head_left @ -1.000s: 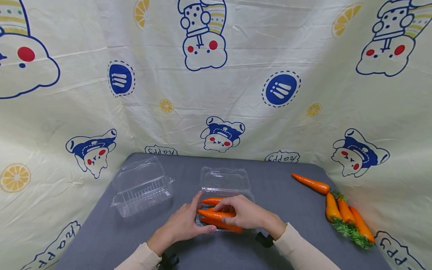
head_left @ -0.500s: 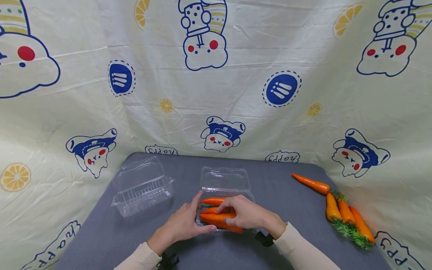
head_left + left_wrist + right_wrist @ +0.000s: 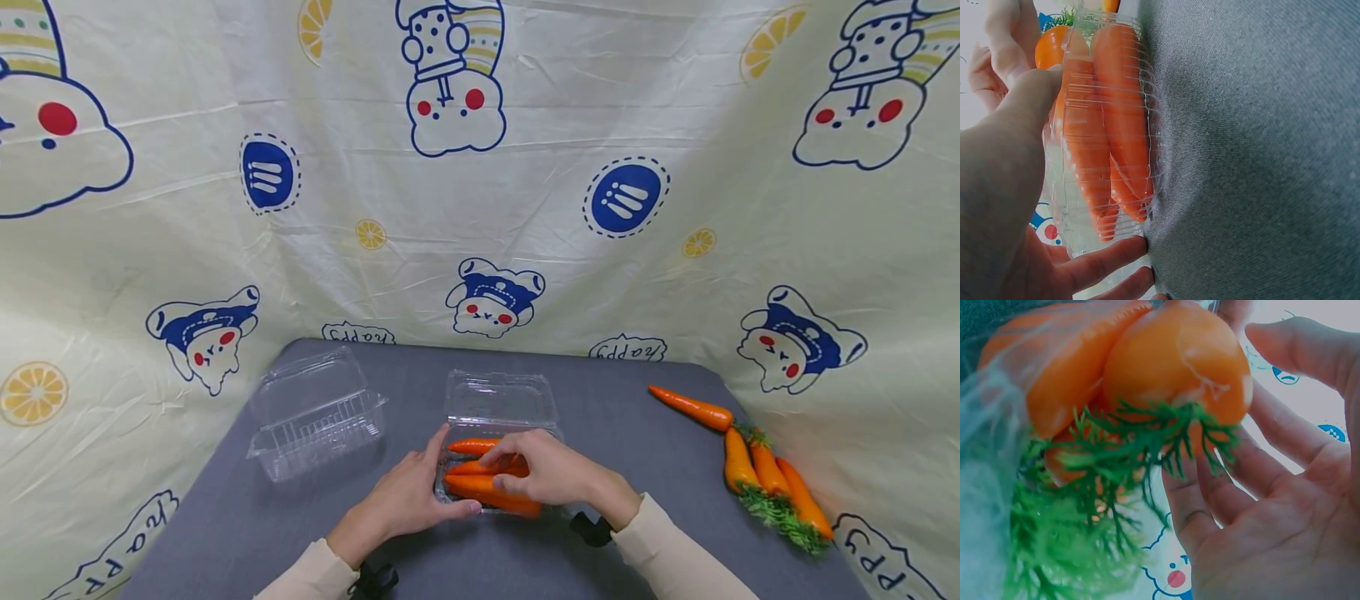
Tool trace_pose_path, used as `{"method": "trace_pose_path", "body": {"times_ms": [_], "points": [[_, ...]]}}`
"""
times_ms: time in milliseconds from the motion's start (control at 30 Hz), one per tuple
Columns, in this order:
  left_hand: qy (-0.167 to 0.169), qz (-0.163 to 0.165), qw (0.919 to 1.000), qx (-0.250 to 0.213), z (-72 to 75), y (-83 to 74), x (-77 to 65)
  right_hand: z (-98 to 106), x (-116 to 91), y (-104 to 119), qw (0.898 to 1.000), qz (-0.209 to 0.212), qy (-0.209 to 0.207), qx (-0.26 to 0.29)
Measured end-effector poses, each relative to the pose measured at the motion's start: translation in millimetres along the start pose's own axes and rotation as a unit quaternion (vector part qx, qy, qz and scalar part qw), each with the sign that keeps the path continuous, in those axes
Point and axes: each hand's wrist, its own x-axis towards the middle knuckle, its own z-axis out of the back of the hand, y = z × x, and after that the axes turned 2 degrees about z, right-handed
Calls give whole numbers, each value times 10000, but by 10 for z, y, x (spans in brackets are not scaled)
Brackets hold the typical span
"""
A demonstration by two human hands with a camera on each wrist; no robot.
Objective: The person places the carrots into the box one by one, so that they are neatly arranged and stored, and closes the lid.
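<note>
A clear plastic clamshell container [image 3: 501, 400] stands with its lid raised in the middle of the table. Several orange carrots lie in it, among them a front carrot [image 3: 487, 493] and a back carrot [image 3: 469, 447]. My left hand [image 3: 405, 493] holds the container at its left end, thumb over the front rim [image 3: 1063, 112] and fingers spread along the end wall. My right hand [image 3: 558, 467] is over the carrots. In the right wrist view its fingers reach behind a carrot [image 3: 1175, 362] with green leaves [image 3: 1147, 437], and its thumb [image 3: 1291, 347] stands apart from it.
A second clear clamshell container [image 3: 322, 425], lid up, stands on the left of the grey table [image 3: 420, 567]. Several loose carrots [image 3: 767, 467] with green tops lie at the right edge. A patterned sheet [image 3: 525, 208] hangs behind the table.
The front carrot has shifted toward the near side of the container and settled lower. My right hand has loosened from it and moved slightly right. The left hand stays put.
</note>
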Motion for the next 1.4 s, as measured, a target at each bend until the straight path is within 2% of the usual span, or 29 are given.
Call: {"method": "trace_pose_path", "body": {"times_ms": [433,600,833,1100,1233,1400], "points": [[-43,-35,10000,63,-6,-3,4,102,-87,-73,9966,47,-805,-178],[-43,-33,10000,37,-11,-9,-1,168,-175,-153,9938,55,-1106,38],[-36,27,10000,46,-16,-12,5,260,-332,-329,9866,-315,-1587,194],[-110,-73,9999,-32,-17,-7,-5,303,-502,-590,9712,-815,-2193,441],[-118,-93,9999,-58,-9,-17,-7,305,-596,-724,9694,-943,-2103,846],[-112,-56,9999,-52,-7,-10,0,312,-759,-853,9717,-964,-1339,1693]]}}
